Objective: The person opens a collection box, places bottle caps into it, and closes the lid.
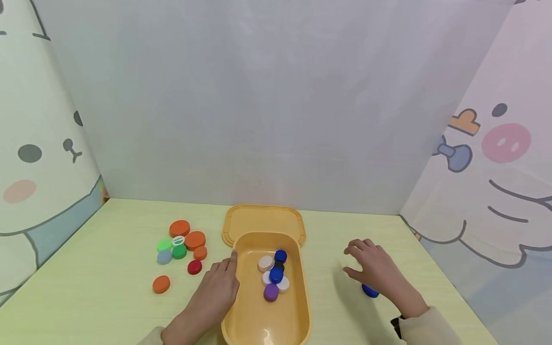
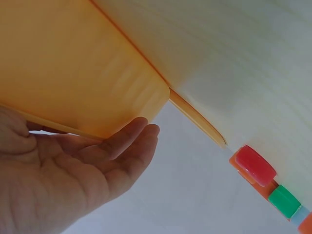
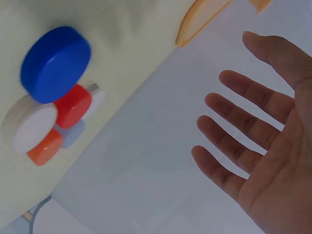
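Observation:
An orange-yellow plastic box (image 1: pixel 229 316) stands on the table with blue, white, purple and black bottle caps inside. My left hand (image 1: pixel 215 290) holds its left rim; in the left wrist view, fingers (image 2: pixel 139 151) lie against the outer wall. My right hand (image 1: pixel 373 263) hovers to the right of the box, fingers spread and holding nothing. Below it lies a blue bottle cap (image 1: pixel 370 290), partly hidden by the hand. The right wrist view shows a blue cap (image 3: pixel 56 66), a white cap (image 3: pixel 34 126), a red cap (image 3: pixel 73 105) and an orange cap (image 3: pixel 46 146) close together.
A flat orange-yellow lid (image 1: pixel 265 218) lies behind the box, partly covered by its far end. Left of the box are several orange, green, red, white and light blue caps (image 1: pixel 195 240). A grey backdrop (image 1: pixel 258 120) rises at the table's rear edge, with cartoon-printed sheets at both sides.

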Demonstrator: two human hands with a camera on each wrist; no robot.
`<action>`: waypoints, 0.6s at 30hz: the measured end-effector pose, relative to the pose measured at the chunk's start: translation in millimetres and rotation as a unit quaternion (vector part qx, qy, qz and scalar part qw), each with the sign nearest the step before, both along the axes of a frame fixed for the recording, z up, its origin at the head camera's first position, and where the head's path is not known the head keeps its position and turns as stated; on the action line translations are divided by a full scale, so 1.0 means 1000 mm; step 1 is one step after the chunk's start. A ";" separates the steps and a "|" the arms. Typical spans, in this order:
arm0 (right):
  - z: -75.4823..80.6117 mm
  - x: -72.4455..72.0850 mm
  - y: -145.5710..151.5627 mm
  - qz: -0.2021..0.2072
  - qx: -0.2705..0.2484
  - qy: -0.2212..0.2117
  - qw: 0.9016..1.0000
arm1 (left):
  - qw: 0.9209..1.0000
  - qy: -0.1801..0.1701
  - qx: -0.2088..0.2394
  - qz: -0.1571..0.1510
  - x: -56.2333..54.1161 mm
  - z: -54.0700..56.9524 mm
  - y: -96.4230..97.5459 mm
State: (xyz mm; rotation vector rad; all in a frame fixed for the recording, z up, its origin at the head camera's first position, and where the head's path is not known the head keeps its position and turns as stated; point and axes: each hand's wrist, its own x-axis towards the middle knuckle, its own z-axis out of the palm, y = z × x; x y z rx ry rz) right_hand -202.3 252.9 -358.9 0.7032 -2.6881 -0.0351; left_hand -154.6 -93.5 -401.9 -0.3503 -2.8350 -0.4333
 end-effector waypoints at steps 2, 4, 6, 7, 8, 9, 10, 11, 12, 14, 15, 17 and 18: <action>-0.004 0.002 0.009 -0.020 -0.002 -0.015 1.000 | 1.000 0.002 0.000 0.000 0.000 0.000 0.000; -0.008 0.004 0.017 -0.038 -0.006 -0.028 0.999 | 1.000 0.003 0.001 0.000 0.000 0.000 0.000; -0.012 0.006 0.024 -0.049 -0.010 -0.039 0.998 | 1.000 0.003 0.001 -0.002 0.000 0.000 -0.001; -0.014 0.007 0.028 -0.053 -0.010 -0.044 0.998 | 1.000 0.003 0.001 -0.002 0.000 0.000 -0.001; -0.015 0.008 0.031 -0.057 -0.011 -0.049 0.997 | 1.000 0.004 0.000 -0.003 0.000 0.000 -0.001; -0.017 0.009 0.034 -0.061 -0.011 -0.055 0.997 | 1.000 0.004 0.000 -0.003 0.000 0.000 -0.001; -0.019 0.010 0.036 -0.065 -0.011 -0.062 0.996 | 1.000 0.004 -0.001 -0.004 0.000 0.000 -0.001; -0.020 0.011 0.039 -0.070 -0.010 -0.069 0.995 | 1.000 0.003 -0.001 -0.004 0.000 -0.001 -0.001; -0.021 0.011 0.041 -0.075 -0.006 -0.075 0.994 | 1.000 0.001 -0.002 -0.004 0.000 -0.001 -0.001; -0.024 0.013 0.045 -0.086 -0.007 -0.091 0.992 | 1.000 -0.001 -0.002 -0.003 0.000 -0.001 -0.001; -0.025 0.013 0.047 -0.091 -0.006 -0.097 0.991 | 1.000 -0.004 -0.002 -0.003 0.000 -0.001 -0.001; -0.027 0.013 0.050 -0.096 -0.005 -0.108 0.989 | 1.000 -0.007 -0.001 -0.002 0.000 -0.001 0.000; -0.027 0.014 0.051 -0.098 -0.006 -0.112 0.989 | 1.000 -0.008 -0.001 -0.001 0.000 -0.001 0.000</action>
